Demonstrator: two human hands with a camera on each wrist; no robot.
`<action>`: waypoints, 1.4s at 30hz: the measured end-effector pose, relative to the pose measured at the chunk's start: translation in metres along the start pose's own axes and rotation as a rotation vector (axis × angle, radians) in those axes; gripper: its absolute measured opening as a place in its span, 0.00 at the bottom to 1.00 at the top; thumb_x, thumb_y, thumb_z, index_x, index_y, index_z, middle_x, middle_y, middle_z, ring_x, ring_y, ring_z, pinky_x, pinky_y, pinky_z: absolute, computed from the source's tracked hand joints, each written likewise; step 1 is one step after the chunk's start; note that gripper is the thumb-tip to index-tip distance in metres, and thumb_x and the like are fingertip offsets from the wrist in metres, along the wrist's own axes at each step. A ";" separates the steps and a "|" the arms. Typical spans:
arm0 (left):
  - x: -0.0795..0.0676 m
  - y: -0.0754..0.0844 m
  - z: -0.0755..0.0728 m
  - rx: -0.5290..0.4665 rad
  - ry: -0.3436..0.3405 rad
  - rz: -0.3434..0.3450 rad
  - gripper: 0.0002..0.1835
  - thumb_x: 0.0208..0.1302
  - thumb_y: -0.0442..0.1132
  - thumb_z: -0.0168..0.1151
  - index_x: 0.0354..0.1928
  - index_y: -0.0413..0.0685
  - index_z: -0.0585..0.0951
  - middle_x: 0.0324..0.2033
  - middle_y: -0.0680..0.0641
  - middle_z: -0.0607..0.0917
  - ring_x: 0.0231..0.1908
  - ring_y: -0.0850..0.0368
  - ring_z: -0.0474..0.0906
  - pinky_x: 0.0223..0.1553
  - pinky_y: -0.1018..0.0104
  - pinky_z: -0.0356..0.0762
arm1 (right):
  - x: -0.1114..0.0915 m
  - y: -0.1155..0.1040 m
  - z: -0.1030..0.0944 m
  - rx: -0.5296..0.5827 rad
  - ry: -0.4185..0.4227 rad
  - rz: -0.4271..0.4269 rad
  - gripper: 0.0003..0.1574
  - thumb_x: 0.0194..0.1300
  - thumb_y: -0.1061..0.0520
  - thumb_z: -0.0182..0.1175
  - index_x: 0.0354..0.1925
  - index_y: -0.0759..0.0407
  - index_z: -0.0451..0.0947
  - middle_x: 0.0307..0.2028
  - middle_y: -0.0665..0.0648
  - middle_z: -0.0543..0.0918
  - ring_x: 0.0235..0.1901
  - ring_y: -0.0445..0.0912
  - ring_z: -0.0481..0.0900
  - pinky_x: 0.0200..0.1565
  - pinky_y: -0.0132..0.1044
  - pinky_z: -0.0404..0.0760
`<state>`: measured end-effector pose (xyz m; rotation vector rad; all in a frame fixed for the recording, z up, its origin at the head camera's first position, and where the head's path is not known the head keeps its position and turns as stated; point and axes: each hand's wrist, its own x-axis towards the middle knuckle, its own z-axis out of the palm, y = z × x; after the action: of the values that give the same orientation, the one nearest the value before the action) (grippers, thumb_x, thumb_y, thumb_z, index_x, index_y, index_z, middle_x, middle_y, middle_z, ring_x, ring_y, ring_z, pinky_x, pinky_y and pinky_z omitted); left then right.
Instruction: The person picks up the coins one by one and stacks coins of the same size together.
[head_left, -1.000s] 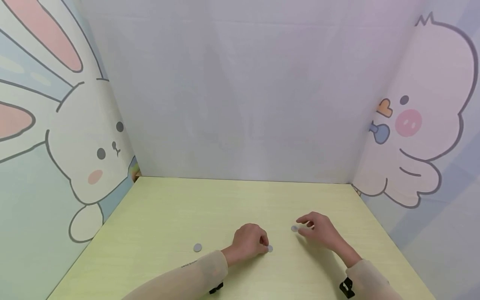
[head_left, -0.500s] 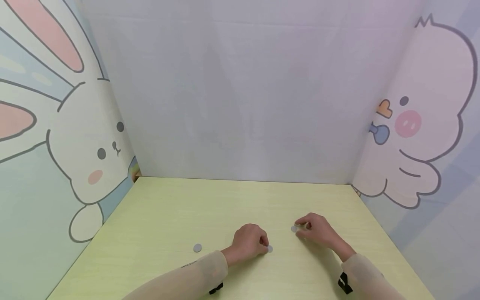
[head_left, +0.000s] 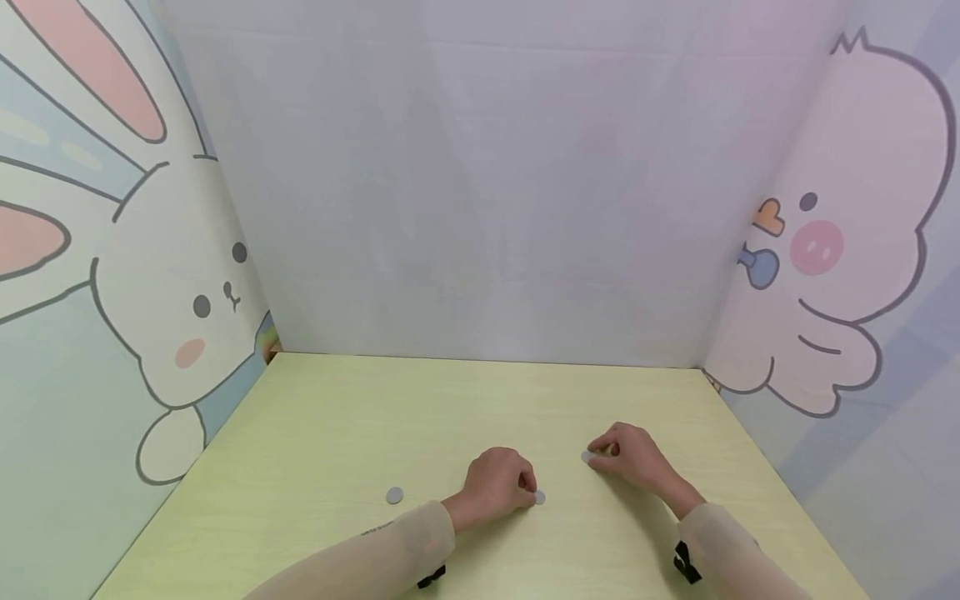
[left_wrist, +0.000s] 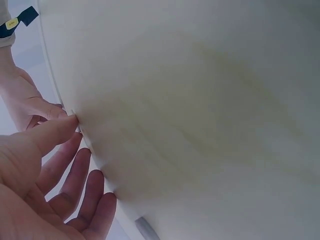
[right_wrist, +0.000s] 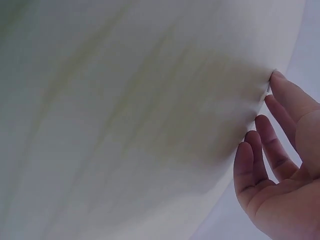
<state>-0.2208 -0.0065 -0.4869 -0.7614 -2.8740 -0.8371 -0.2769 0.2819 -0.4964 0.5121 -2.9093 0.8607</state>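
Three small, round, silver-grey coins lie on the table in the head view. My left hand [head_left: 498, 482] pinches the middle coin [head_left: 540, 497] at its near-left edge, between thumb and fingertips. Farther back and to the right, my right hand [head_left: 633, 457] has thumb and index finger on the edges of another coin [head_left: 587, 457]. In the right wrist view, its thumb [right_wrist: 287, 90] and fingertips meet the tabletop, the coin nearly hidden there. The third coin [head_left: 394, 496] lies alone left of my left hand; a grey coin edge [left_wrist: 147, 228] shows in the left wrist view.
The pale yellow table [head_left: 420, 408] reaches back to a plain white curtain [head_left: 480, 200]. Side panels carry a printed rabbit [head_left: 176, 275] on the left and a printed chick [head_left: 847, 167] on the right. Both sleeves have black straps beneath the wrists.
My right hand has moved slightly left, and its thumb and index finger have closed in on the coin there. My left hand and the coins stay in place.
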 end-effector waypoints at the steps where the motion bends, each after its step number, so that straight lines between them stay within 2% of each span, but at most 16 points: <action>1: 0.000 0.000 0.000 0.001 0.000 0.003 0.09 0.57 0.44 0.83 0.25 0.59 0.90 0.24 0.65 0.82 0.29 0.71 0.70 0.31 0.71 0.71 | 0.000 0.000 0.000 -0.004 0.000 -0.002 0.10 0.61 0.55 0.80 0.41 0.54 0.93 0.33 0.49 0.84 0.30 0.40 0.71 0.33 0.33 0.72; 7: 0.001 -0.002 0.002 0.000 0.011 0.023 0.08 0.58 0.44 0.83 0.25 0.59 0.90 0.24 0.65 0.82 0.28 0.71 0.70 0.30 0.72 0.70 | 0.002 0.002 0.001 -0.023 -0.003 -0.020 0.09 0.62 0.53 0.79 0.41 0.53 0.94 0.32 0.47 0.84 0.29 0.39 0.71 0.32 0.33 0.72; 21: 0.000 0.000 0.000 -0.002 0.010 0.008 0.10 0.57 0.43 0.83 0.23 0.61 0.89 0.23 0.66 0.80 0.28 0.71 0.69 0.30 0.72 0.70 | 0.006 0.002 -0.001 -0.014 -0.016 -0.019 0.10 0.61 0.53 0.80 0.40 0.53 0.93 0.33 0.47 0.85 0.29 0.38 0.72 0.33 0.33 0.73; 30: 0.000 0.001 -0.001 0.007 0.006 0.023 0.07 0.58 0.43 0.83 0.27 0.59 0.90 0.27 0.62 0.84 0.29 0.71 0.71 0.31 0.72 0.71 | 0.006 0.003 -0.001 -0.014 -0.024 -0.055 0.08 0.61 0.54 0.79 0.40 0.54 0.93 0.33 0.47 0.84 0.29 0.37 0.71 0.33 0.33 0.73; 42: 0.000 0.001 -0.002 0.009 0.004 0.031 0.06 0.59 0.43 0.82 0.28 0.59 0.91 0.27 0.62 0.84 0.29 0.72 0.70 0.31 0.73 0.70 | 0.008 0.006 0.000 -0.017 -0.027 -0.099 0.06 0.62 0.53 0.79 0.38 0.51 0.93 0.32 0.45 0.84 0.29 0.35 0.71 0.33 0.32 0.74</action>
<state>-0.2204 -0.0065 -0.4848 -0.8005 -2.8525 -0.8208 -0.2860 0.2843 -0.4978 0.6652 -2.8847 0.8215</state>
